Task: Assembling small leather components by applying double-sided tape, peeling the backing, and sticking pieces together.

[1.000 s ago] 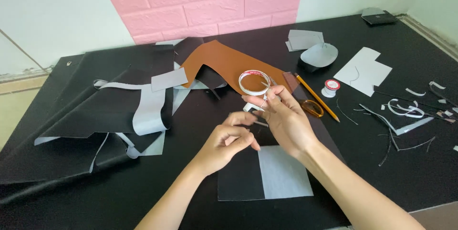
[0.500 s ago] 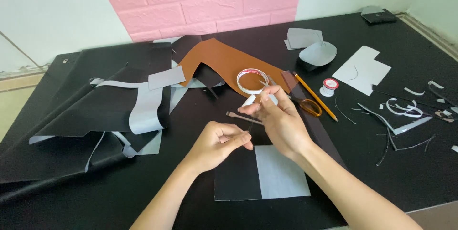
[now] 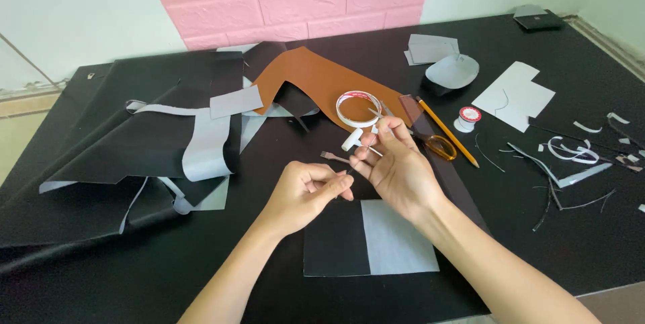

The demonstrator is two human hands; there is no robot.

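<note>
A thin thread or needle, too fine to make out properly, seems to run between the two hands just above the middle of the black tabletop (image 3: 524, 243). The left hand (image 3: 310, 190) is curled, thumb and forefinger pinched together on that fine thing at its tip. The right hand (image 3: 396, 166) sits just beside it at three o'clock, fingertips nearly touching the left's, its fingers closed loosely on a small white tool (image 3: 352, 140) that sticks out at eleven o'clock. Directly below the hands, at six o'clock, lies a flat piece, half black and half grey (image 3: 369, 237). At twelve o'clock from the hands rests a white tape ring (image 3: 357, 109) on a brown leather sheet (image 3: 316, 79). A small fork-like metal tool (image 3: 333, 157) lies just at ten o'clock of the right hand. At two o'clock are orange-handled scissors (image 3: 440, 147), a yellow pencil (image 3: 447, 131) and a small spool (image 3: 468, 118).
</note>
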